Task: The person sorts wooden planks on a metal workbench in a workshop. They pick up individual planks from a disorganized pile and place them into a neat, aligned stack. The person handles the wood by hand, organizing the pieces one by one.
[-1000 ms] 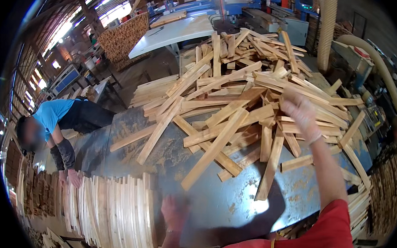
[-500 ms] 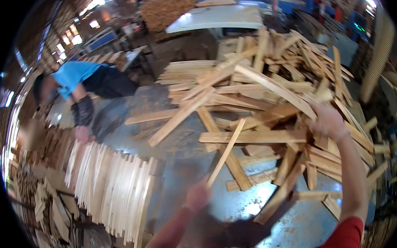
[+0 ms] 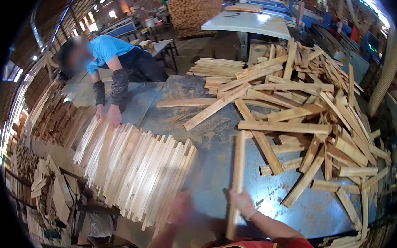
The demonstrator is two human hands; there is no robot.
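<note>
My right hand (image 3: 243, 204) is closed around a wooden board (image 3: 238, 165), which stands lengthwise in front of me over the metal table (image 3: 215, 147). My left hand (image 3: 182, 208) is smeared by motion near the right end of a row of pale wooden slats (image 3: 147, 175), laid side by side. Its fingers are too blurred to read. To the right, a loose heap of wooden boards (image 3: 299, 114) covers much of the table, its pieces crossing at many angles.
Across the table at the left, a co-worker (image 3: 116, 57) in a blue shirt leans over, both hands at the row's far end. Darker strips (image 3: 62, 124) lie beyond that row. A white-topped table (image 3: 248, 23) stands behind, and a ribbed hose (image 3: 388, 74) hangs at the right.
My right hand has drawn a board from the heap toward me. My left hand has moved beside the slat row, and the thin strip no longer shows in it. The co-worker's second hand now shows.
</note>
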